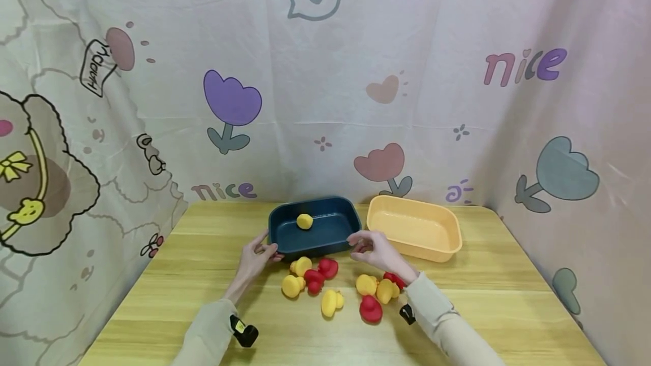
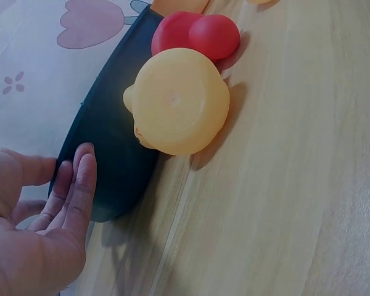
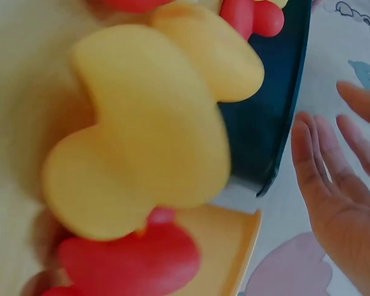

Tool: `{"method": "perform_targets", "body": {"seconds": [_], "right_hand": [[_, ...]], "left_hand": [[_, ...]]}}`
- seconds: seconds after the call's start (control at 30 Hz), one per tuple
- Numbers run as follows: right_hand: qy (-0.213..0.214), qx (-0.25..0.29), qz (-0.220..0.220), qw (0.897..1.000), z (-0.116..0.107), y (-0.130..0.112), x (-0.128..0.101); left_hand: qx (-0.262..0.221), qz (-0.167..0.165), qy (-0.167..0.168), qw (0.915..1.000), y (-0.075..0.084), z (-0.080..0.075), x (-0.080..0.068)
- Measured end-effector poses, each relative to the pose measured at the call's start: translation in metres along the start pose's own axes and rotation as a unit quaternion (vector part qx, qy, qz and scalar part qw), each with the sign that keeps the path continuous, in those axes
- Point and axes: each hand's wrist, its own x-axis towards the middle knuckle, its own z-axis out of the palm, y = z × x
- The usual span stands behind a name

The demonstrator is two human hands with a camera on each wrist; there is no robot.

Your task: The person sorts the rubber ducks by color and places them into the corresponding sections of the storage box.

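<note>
Two hands reach to the blue tub (image 1: pixel 315 229): left hand (image 1: pixel 258 257) and right hand (image 1: pixel 373 247) sit flat at its near corners, fingers spread, holding nothing.

Wooden table (image 1: pixel 178 275), light grain. A dark blue tub (image 1: pixel 315 230) sits mid-back, a pale orange tub (image 1: pixel 414 233) just beside it. In front, yellow rubber ducks (image 1: pixel 291 286) and red rubber ducks (image 1: pixel 370 308) lie scattered in two loose clusters.
</note>
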Motion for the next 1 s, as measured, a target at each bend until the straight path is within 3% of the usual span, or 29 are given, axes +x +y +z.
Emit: {"method": "perform_targets", "body": {"seconds": [0.4, 0.77, 1.0], "right_hand": [[-0.097, -0.044, -0.002, 0.994, -0.013, 0.014, -0.035], [-0.146, -0.070, -0.014, 0.987, -0.017, 0.021, -0.042], [-0.149, -0.089, -0.025, 0.985, -0.015, 0.027, -0.042]], "left_hand": [[0.007, 0.003, 0.005, 1.0000, -0.003, 0.002, 0.001], [-0.006, 0.007, 0.006, 0.9999, -0.004, 0.002, 0.000], [-0.005, 0.008, 0.005, 0.9999, -0.003, 0.001, 0.001]]}}
